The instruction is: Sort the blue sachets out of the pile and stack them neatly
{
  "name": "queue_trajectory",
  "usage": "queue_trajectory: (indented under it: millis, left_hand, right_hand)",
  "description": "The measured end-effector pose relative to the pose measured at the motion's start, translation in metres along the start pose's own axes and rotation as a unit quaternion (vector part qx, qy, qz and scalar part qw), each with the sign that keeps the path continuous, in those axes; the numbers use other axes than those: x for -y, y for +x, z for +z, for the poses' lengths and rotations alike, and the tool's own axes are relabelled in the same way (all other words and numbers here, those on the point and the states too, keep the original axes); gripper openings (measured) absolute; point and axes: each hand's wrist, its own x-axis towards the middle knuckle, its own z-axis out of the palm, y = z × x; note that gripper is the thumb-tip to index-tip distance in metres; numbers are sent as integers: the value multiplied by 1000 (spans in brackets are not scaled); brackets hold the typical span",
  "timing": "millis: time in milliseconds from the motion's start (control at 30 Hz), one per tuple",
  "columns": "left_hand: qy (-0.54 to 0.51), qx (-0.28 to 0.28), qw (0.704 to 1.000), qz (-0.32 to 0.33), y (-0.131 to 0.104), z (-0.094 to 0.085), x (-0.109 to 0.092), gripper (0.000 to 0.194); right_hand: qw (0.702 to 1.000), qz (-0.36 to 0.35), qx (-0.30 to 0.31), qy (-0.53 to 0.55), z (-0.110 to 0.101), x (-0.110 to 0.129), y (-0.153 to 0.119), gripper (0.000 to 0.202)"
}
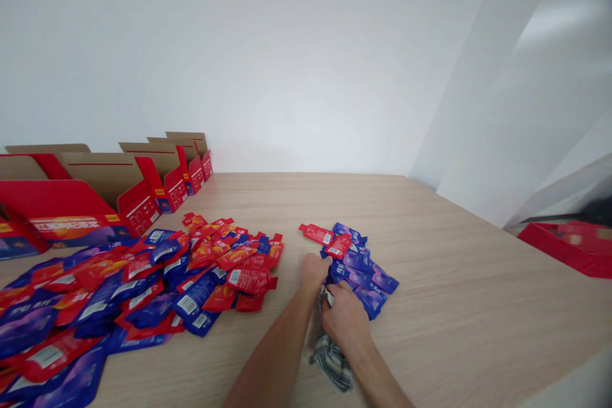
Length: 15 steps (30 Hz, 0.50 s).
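Observation:
A small group of blue packets (357, 277) with a couple of red packets (318, 234) lies near the middle of the wooden table. My left hand (314, 269) is at the left edge of this group, its fingers curled against a blue packet; what they grip is too small to tell. Just below and to the right, my right hand (345, 313) is closed on a checkered cloth (331, 360), which hangs down toward the table's near side between my forearms.
A large heap of red and blue packets (143, 287) covers the table's left. Open red display boxes (71, 204) stand along the wall behind it. A red box (568, 248) sits beyond the table's right edge.

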Motion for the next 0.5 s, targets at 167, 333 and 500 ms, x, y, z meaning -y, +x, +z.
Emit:
queue_trajectory:
  millis: [167,333,500]
  left_hand:
    - [-35,2,999,14,-1,-5,0,17]
    - [-129,-47,986,99,-13,-36,9,17]
    - [-258,-32,957,131,-31,-68,13,16]
  right_hand:
    - [1000,16,4,0,1,-2,0,16]
    - [999,-7,-35,5,5,0,0,18]
    - [991,-65,-113,42,1,8,7,22]
